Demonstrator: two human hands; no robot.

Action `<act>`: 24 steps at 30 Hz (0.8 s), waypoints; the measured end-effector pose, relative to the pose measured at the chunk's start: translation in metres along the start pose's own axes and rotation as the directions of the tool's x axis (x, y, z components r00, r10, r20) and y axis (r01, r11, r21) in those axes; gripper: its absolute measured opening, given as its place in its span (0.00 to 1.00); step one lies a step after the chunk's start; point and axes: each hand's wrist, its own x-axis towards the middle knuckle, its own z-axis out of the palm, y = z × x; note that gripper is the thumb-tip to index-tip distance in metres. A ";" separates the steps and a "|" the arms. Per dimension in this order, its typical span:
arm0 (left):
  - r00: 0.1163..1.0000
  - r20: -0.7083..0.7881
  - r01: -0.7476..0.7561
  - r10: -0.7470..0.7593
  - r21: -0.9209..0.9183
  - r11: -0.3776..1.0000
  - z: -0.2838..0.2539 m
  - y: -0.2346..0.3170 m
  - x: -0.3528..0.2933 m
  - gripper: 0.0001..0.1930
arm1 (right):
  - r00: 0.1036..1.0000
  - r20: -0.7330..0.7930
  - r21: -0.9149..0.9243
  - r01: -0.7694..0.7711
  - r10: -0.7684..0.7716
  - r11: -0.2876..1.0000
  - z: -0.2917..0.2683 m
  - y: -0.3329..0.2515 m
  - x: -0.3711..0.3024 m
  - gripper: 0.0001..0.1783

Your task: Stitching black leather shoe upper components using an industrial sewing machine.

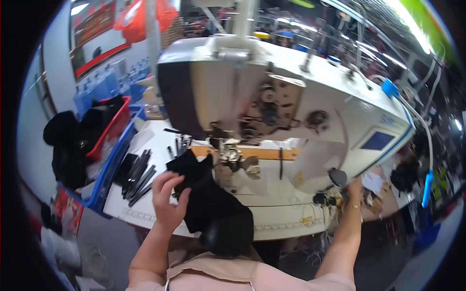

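Observation:
A white industrial sewing machine (349,97) stands in front of me, its inner parts exposed around the needle area. Black fabric (208,196) lies from beside the presser foot (231,153) down over the table's near edge towards my lap. My left hand (167,199) is at the left edge of this fabric, its fingers curved and the thumb apart, with nothing seen in its grasp. My right hand (356,188) reaches to the table's right side, near a dark knob (337,177) and some small clutter. Its fingers are mostly hidden, so their grip does not show.
Black strips (141,179) lie on the white table (124,206) to the left. Beyond them stand a blue crate (109,182) and a red basket (112,127) with black items. A cable with a glowing blue tip (427,189) hangs at right.

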 end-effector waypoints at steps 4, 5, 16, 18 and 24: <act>0.997 0.036 0.072 -0.071 -0.006 0.997 -0.002 -0.001 0.036 0.23 | 0.992 -0.102 -0.136 0.057 -0.071 0.989 -0.027 -0.027 -0.006 0.29; 0.975 0.163 0.145 -0.151 0.047 0.988 -0.003 -0.004 0.040 0.25 | 0.940 -0.265 0.164 -0.175 0.214 0.971 -0.025 -0.091 -0.019 0.26; 0.487 0.792 0.680 -0.367 -0.080 0.729 0.019 -0.046 0.088 0.16 | 0.489 0.868 0.477 -0.869 0.086 0.134 0.113 -0.364 -0.166 0.16; 0.473 0.832 0.756 -0.291 -0.213 0.619 0.026 -0.064 0.086 0.14 | 0.594 0.805 0.584 -0.784 -0.020 0.210 0.142 -0.343 -0.164 0.17; 0.386 0.903 0.906 -0.188 -0.333 0.261 0.028 -0.099 0.076 0.14 | 0.890 0.351 0.766 -0.094 -0.291 0.636 0.107 -0.422 -0.146 0.27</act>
